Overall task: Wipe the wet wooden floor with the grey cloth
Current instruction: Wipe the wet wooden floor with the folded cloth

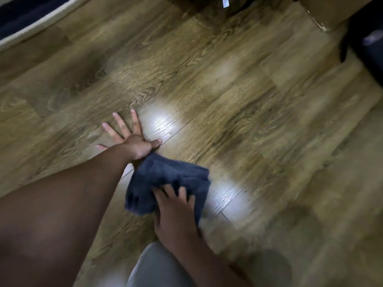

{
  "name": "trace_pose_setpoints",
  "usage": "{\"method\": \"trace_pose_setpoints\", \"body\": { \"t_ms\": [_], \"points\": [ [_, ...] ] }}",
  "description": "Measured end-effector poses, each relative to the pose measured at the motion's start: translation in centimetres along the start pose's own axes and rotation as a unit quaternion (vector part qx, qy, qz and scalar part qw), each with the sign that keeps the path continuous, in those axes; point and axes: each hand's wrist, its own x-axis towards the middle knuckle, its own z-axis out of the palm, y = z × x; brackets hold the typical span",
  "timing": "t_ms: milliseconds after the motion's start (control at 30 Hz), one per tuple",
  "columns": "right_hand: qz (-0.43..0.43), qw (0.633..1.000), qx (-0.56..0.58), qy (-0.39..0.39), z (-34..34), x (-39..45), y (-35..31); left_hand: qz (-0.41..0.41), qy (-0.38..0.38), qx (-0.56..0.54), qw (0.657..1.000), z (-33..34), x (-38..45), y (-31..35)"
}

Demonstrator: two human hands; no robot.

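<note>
Nearest, the right hand is pressing down on the grey cloth, fingers spread and lying flat across its near edge, not curled round it. Cloth is lying bunched on the wooden floor, btwn both hands. It looks soft, light, floppy, prob. bunching if pushed; flat palm mid-cloth should hold best. Farther out, the left hand is bracing on the boards w/ fingers splayed wide, holding nothing. Beyond, glare is shining on the planks.

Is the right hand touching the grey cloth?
Touching. The head view shows the right hand lying on the grey cloth, its fingers spread flat on the fabric.
</note>
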Motion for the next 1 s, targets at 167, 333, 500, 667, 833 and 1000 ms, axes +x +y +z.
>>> {"method": "trace_pose_setpoints", "body": {
  "t_ms": [167, 333, 500, 667, 833, 1000],
  "points": [
    [-0.023, 0.893, 0.446, -0.049, -4.4, -1.6, 3.1, 0.007, 0.003, -0.008, 1.000, 0.0, 0.6, -0.4],
    [0.212, 0.779, 0.578, 0.117, -11.3, 1.6, 14.1, 0.010, 0.003, -0.009, 1.000, 0.0, 0.3, -0.2],
    [0.312, 0.834, 0.280, 0.360, -14.8, 4.3, 23.3, 0.002, -0.006, -0.009, 1.000, -0.1, 0.3, 0.0],
    [0.284, 0.938, 0.037, 0.196, -9.4, 8.2, 17.8, 0.002, -0.005, -0.016, 1.000, 0.0, 0.4, 0.1],
    [0.302, 0.941, -0.017, 0.152, -4.5, 11.7, 11.8, 0.005, -0.004, -0.017, 1.000, -0.2, 0.4, 0.1],
    [0.139, 0.976, -0.080, 0.148, -1.5, 7.3, 10.5, 0.008, 0.005, -0.021, 1.000, -0.1, 0.5, 0.1]
  ]
}}
